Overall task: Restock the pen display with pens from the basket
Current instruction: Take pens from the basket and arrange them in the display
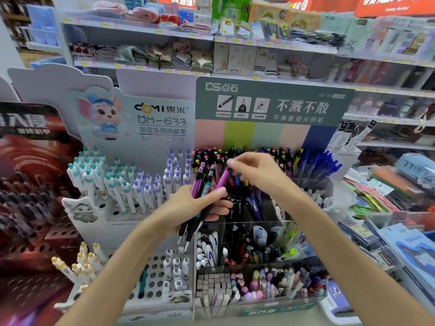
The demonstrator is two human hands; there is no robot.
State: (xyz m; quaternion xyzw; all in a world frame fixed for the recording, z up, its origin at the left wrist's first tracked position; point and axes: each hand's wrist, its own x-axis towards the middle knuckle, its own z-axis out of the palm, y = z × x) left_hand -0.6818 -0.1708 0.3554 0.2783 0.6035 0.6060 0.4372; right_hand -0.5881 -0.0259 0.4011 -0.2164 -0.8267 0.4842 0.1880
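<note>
Shelving [141, 31] across the top of the frame, white metal, stacked with folded cloths and packaged socks; one pack reads "DANCE".

Centre right: green-headed card display [273, 100], "DS" logo, code "DS-758", pastel stripes under the header, black pens with coloured caps packed in its upper tier.

Centre left: white card display [131, 118], "DOMI", "DM-633", cartoon mouse in a blue cap. Perforated tiers hold white click pens [122, 184] with teal or purple tops; many holes bare lower down, cream-topped pens at the lower left.

Left edge: red and black display [30, 172], print too blurred to read.

Bottom centre: clear acrylic bins [254, 267] with mixed pens, white erasers and pastel barrels.

Right centre: blue capped pens [322, 163] standing in a clear cup.

Left hand [188, 208], centre of frame, grips a bundle of pens [200, 196] — purple, teal and black barrels, metal tips pointing down.

Right hand [256, 170], just above it, pinches a purple pen [224, 176] at its top end; its lower end looks still in the bundle, though motion blur makes that unsure.

Basket not in shot.
</note>
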